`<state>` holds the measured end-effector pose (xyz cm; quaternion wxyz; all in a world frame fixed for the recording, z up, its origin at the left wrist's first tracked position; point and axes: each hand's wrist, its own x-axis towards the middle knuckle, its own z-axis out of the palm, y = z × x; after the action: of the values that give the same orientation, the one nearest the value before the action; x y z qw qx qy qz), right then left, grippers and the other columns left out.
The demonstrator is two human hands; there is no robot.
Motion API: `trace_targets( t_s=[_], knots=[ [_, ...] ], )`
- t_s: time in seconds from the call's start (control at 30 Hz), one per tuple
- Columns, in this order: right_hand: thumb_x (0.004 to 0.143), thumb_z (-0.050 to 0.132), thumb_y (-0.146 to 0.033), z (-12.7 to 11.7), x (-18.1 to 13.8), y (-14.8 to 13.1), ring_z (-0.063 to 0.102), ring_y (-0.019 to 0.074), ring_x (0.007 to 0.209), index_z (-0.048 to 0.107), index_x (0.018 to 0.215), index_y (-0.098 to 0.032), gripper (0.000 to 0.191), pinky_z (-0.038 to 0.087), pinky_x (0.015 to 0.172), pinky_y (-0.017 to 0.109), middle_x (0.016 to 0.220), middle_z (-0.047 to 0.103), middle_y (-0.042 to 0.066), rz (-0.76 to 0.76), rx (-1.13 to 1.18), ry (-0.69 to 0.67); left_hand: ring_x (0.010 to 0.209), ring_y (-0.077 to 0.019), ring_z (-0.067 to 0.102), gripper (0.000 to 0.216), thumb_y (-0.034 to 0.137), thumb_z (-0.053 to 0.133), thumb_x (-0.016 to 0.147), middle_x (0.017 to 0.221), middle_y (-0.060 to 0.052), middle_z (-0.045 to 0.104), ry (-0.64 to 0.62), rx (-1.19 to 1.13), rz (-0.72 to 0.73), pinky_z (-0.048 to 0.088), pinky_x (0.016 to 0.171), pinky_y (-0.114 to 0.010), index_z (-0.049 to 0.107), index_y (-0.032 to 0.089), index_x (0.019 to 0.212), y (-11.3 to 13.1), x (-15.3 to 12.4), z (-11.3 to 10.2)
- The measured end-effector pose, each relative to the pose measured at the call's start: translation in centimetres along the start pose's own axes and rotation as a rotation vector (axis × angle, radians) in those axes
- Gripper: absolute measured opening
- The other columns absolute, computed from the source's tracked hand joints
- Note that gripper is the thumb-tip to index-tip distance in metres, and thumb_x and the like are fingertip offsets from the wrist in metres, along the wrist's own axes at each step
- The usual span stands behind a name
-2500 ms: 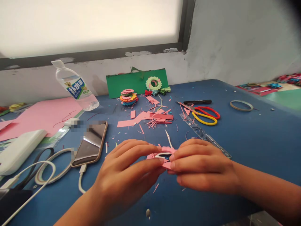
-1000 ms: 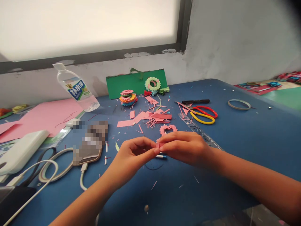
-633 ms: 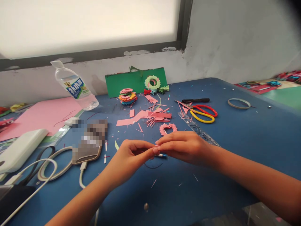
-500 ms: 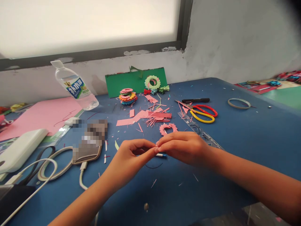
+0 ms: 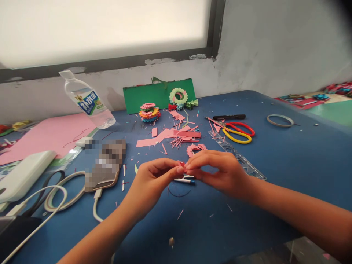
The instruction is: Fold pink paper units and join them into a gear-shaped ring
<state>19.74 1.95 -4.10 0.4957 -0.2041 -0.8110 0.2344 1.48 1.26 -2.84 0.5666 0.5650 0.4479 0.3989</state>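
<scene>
A small folded pink paper piece [image 5: 180, 164] is pinched between my two hands, mostly hidden by the fingers. My left hand [image 5: 158, 176] grips it from the left with thumb and fingertips. From the right, my right hand [image 5: 216, 168] holds its other side, thumb below and fingers above. Just beyond my right fingers lies a pink zigzag paper ring [image 5: 194, 148], partly covered. A white and blue pen [image 5: 187, 180] rests on the table below the fingertips. Pink paper strips and offcuts [image 5: 178, 136] are heaped farther back.
Red and yellow handled scissors [image 5: 238, 132], a black marker [image 5: 229, 117] and a clear ruler [image 5: 239, 157] lie to the right, with a tape roll [image 5: 279, 121] beyond. On the left are a phone [image 5: 110, 165], power bank [image 5: 27, 176] and bottle [image 5: 88, 101]. Paper ornaments [image 5: 149, 113] stand behind.
The fingers of my right hand have lifted and parted a little from the thumb. The pink paper piece now shows between my hands, and more of the pen is visible.
</scene>
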Motion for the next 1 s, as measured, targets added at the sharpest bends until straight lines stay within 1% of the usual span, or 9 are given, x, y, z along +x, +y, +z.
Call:
trace_targets(
  t_s=[0.17, 0.23, 0.3, 0.43, 0.63, 0.73, 0.87, 0.93, 1.0],
  knots=[
    [0.079, 0.062, -0.015, 0.7, 0.0, -0.1, 0.064, 0.0102, 0.071, 0.059, 0.086, -0.018, 0.009, 0.055, 0.065, 0.020, 0.076, 0.063, -0.001, 0.397, 0.280, 0.052, 0.059, -0.0091, 0.062, 0.006, 0.021, 0.066, 0.074, 0.061, 0.002, 0.067, -0.006, -0.066, 0.026, 0.049, 0.060, -0.017, 0.067, 0.015, 0.075, -0.6, 0.0, 0.3],
    [0.078, 0.063, -0.016, 1.0, -0.1, -0.1, 0.064, 0.0100, 0.072, 0.058, 0.087, -0.018, 0.010, 0.055, 0.065, 0.019, 0.077, 0.062, -0.002, 0.450, 0.314, 0.071, 0.061, -0.0099, 0.063, 0.009, 0.023, 0.066, 0.074, 0.063, 0.001, 0.068, 0.005, -0.051, 0.009, 0.050, 0.062, -0.018, 0.067, 0.015, 0.076, -0.8, 0.1, 0.4],
    [0.079, 0.062, -0.013, 1.1, -0.3, -0.1, 0.064, 0.0091, 0.073, 0.057, 0.089, -0.018, 0.012, 0.055, 0.069, 0.019, 0.082, 0.060, -0.001, 0.401, 0.271, 0.072, 0.063, -0.0104, 0.063, 0.012, 0.026, 0.065, 0.075, 0.064, 0.000, 0.068, 0.006, -0.022, -0.016, 0.050, 0.063, -0.018, 0.066, 0.014, 0.075, -0.9, 0.1, 0.3],
    [0.080, 0.057, -0.006, 1.2, -0.8, 0.0, 0.062, 0.0089, 0.081, 0.059, 0.094, -0.016, 0.017, 0.055, 0.076, 0.020, 0.090, 0.057, 0.002, 0.203, 0.112, 0.004, 0.063, -0.0105, 0.063, 0.014, 0.027, 0.065, 0.076, 0.064, -0.001, 0.068, -0.030, 0.024, -0.039, 0.049, 0.061, -0.017, 0.066, 0.013, 0.074, -0.9, 0.2, 0.2],
    [0.081, 0.059, -0.010, 0.9, -0.4, 0.3, 0.061, 0.0099, 0.078, 0.061, 0.095, -0.013, 0.015, 0.054, 0.073, 0.021, 0.093, 0.060, 0.005, 0.235, -0.044, -0.004, 0.073, -0.0121, 0.065, 0.013, 0.027, 0.063, 0.078, 0.074, 0.000, 0.072, -0.062, 0.005, -0.021, 0.051, 0.069, -0.017, 0.071, 0.018, 0.083, -0.5, 0.0, 0.2],
    [0.082, 0.058, -0.010, 0.6, -0.2, 0.6, 0.059, 0.0127, 0.082, 0.064, 0.090, -0.013, 0.011, 0.051, 0.077, 0.026, 0.085, 0.062, 0.005, 0.117, -0.157, -0.052, 0.075, -0.0118, 0.065, 0.012, 0.026, 0.062, 0.079, 0.076, 0.001, 0.072, -0.092, 0.032, -0.002, 0.050, 0.071, -0.016, 0.072, 0.020, 0.084, -0.4, 0.0, 0.0],
    [0.086, 0.053, -0.014, -0.1, -0.2, 1.0, 0.058, 0.0134, 0.078, 0.063, 0.098, -0.012, 0.015, 0.052, 0.072, 0.026, 0.087, 0.062, 0.007, -0.085, -0.340, -0.106, 0.078, -0.0109, 0.066, 0.015, 0.026, 0.061, 0.080, 0.078, 0.002, 0.073, -0.117, -0.014, -0.028, 0.050, 0.073, -0.015, 0.071, 0.024, 0.091, -0.3, 0.1, 0.0],
    [0.088, 0.051, -0.015, -0.4, -0.4, 1.1, 0.059, 0.0145, 0.080, 0.061, 0.101, -0.011, 0.017, 0.052, 0.071, 0.027, 0.089, 0.062, 0.009, -0.176, -0.435, -0.160, 0.076, -0.0110, 0.066, 0.015, 0.026, 0.061, 0.080, 0.077, 0.001, 0.073, -0.109, -0.035, -0.053, 0.050, 0.073, -0.016, 0.071, 0.022, 0.091, -0.4, 0.1, 0.0],
    [0.088, 0.050, -0.015, -0.4, -0.4, 1.0, 0.059, 0.0146, 0.080, 0.061, 0.101, -0.011, 0.017, 0.052, 0.070, 0.027, 0.090, 0.063, 0.010, -0.188, -0.423, -0.190, 0.072, -0.0117, 0.066, 0.015, 0.026, 0.062, 0.080, 0.075, 0.000, 0.073, -0.076, -0.055, -0.068, 0.051, 0.072, -0.018, 0.072, 0.019, 0.089, -0.5, 0.2, -0.1]
  ],
)
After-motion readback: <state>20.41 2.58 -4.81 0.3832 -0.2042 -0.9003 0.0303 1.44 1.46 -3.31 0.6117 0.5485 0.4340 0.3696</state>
